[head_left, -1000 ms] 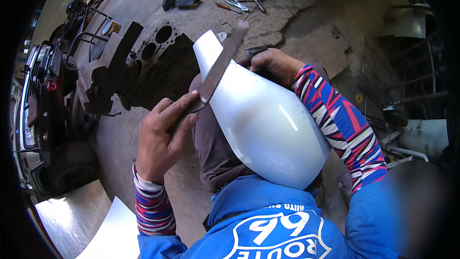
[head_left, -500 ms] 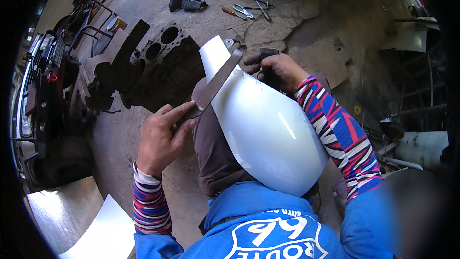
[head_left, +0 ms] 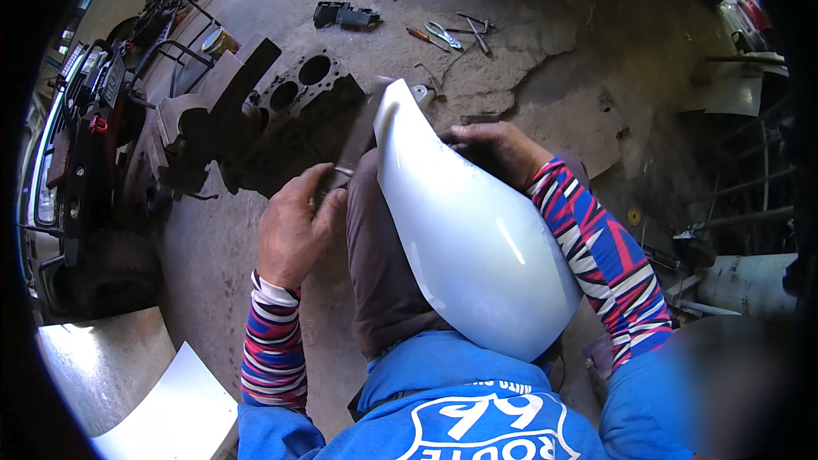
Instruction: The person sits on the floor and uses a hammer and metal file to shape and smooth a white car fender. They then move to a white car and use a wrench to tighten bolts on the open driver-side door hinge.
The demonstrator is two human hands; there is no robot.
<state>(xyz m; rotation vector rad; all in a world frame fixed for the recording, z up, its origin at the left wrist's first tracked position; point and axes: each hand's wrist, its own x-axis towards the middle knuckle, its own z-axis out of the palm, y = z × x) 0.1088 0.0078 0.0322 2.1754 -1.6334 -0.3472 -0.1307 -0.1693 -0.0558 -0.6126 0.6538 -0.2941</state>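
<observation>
A curved, glossy white body panel (head_left: pixel 486 238) lies across my lap, its narrow end pointing away from me. My left hand (head_left: pixel 294 226) is closed around the near end of a flat, dark metal bar (head_left: pixel 358 136). That bar is tilted up beside the panel's narrow tip, somewhat blurred. On the panel's right edge, my right hand (head_left: pixel 509 153) is curled, its fingertips partly hidden behind the panel. A dark flat-ended block (head_left: pixel 479 118) shows at the top of those fingers, seemingly in their grip.
Beyond my knees lies a dark engine block (head_left: pixel 290 136) with round bores. Pliers (head_left: pixel 443 34), a screwdriver (head_left: pixel 426 39) and other hand tools lie on the concrete floor near a black plastic part (head_left: pixel 345 15). Sheet panels (head_left: pixel 170 413) stand at lower left; a vehicle front (head_left: pixel 81 145) is at left.
The flat bar has swung off the panel's face to its left side, tipping on edge. My right hand has moved slightly down and its block shows less.
</observation>
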